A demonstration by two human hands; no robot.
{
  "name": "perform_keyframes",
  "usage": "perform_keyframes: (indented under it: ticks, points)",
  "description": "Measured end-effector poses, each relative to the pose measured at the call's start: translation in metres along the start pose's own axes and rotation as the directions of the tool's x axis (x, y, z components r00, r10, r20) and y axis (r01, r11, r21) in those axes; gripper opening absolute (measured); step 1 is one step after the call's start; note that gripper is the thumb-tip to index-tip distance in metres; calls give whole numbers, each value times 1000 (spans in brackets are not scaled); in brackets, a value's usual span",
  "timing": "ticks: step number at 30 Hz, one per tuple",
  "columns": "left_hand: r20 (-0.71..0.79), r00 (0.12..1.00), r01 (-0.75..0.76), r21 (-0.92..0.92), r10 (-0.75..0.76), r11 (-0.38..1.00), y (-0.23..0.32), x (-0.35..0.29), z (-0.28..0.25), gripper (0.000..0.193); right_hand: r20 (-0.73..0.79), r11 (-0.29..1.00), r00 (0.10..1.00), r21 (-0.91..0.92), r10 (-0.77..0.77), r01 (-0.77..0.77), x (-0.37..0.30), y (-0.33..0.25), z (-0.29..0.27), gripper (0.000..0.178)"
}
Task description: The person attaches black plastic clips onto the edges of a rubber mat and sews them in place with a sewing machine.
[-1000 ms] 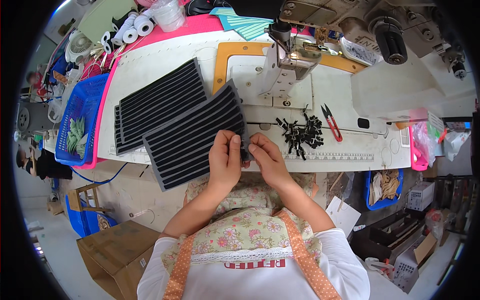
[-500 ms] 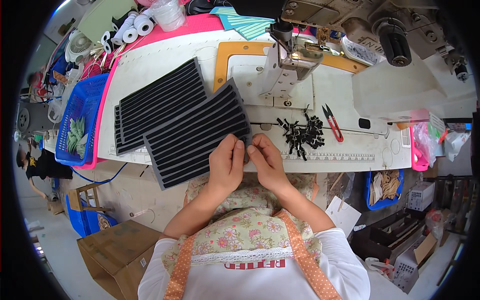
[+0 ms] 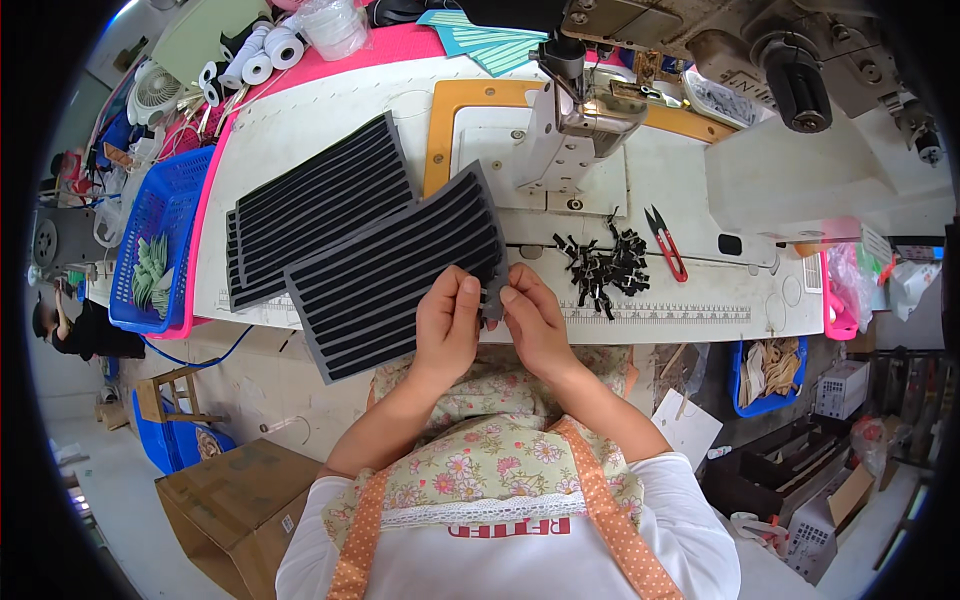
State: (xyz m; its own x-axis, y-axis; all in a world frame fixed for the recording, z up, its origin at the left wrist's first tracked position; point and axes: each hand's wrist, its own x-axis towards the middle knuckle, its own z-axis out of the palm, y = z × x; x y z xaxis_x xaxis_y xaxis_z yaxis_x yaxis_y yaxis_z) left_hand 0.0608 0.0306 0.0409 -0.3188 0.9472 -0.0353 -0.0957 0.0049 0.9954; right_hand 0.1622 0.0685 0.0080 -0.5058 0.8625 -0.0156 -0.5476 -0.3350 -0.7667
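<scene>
While both hands pinch 1 strip, 2 ribbed sheets, 1 snips

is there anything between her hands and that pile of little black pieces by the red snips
Nothing visible. The right hand and left hand pinch a small grey piece at the table's front edge; only bare white table lies between them and the pile of black pieces beside the red snips.

Both hands, left hand and right hand, are pinching a small grey piece beside the black strip sheet
</scene>
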Motion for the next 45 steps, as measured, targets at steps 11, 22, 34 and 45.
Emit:
perform_keyframes:
  ticks: [11, 22, 34, 45]
  points:
    - [84, 973, -229, 287, 213, 930, -13, -2, -3, 17, -22, 891, 989, -431, 148, -143, 8, -31, -1, 14]
    - [122, 980, -198, 457, 160, 867, 4, 2, -10, 18, 57, 849, 998, -529, 32, 3, 2, -23, 2, 17]
    - [78, 971, -236, 418, 225, 877, -7, 1, -21, 30, -59, 689, 982, -704, 182, -170, 2, -59, -16, 11]
    - [65, 887, -430, 479, 457, 766, 3, 4, -4, 5, 361, -310, 839, -918, -407, 245, 11, -81, -50, 33]
